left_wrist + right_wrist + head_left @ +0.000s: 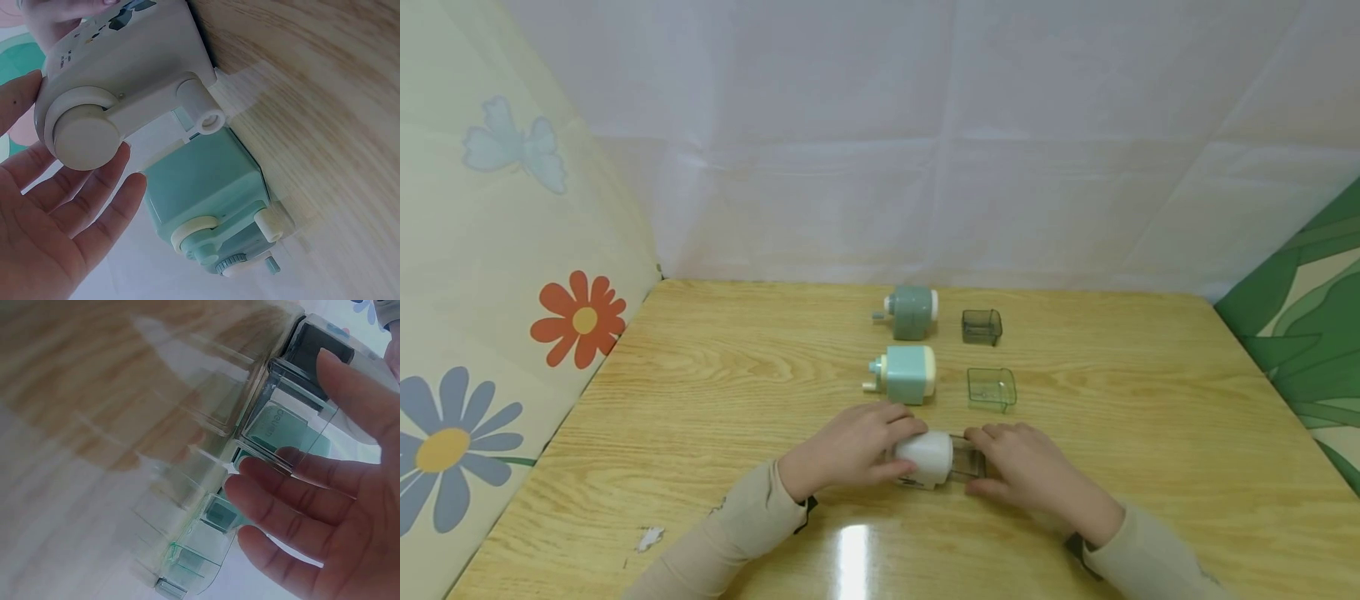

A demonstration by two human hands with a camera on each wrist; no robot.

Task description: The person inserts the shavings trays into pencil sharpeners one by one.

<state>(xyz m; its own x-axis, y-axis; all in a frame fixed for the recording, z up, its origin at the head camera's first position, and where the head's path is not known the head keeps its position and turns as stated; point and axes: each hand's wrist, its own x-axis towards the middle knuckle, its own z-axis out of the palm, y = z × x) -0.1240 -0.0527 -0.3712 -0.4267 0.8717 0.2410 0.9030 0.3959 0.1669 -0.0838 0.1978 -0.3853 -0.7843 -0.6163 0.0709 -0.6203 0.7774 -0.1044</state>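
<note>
A white pencil sharpener (931, 457) lies near the front of the table, its crank (156, 103) facing left. My left hand (857, 446) holds its crank end, thumb on one side and fingers on the other. At its right end a clear smoky shavings drawer (964, 458) sticks partly out of the body. My right hand (1030, 471) grips that drawer between thumb and fingers. Just behind stands a light teal and cream pencil sharpener (906, 375), with a clear green-edged drawer (992, 389) apart on its right.
Farther back is a dark grey-green sharpener (913, 312), and a dark see-through drawer (982, 327) lies to its right. A white cloth (925, 167) hangs behind the wooden table (715, 358). Flower-patterned panels (467, 292) border the left side. A torn white patch (650, 538) marks the front left.
</note>
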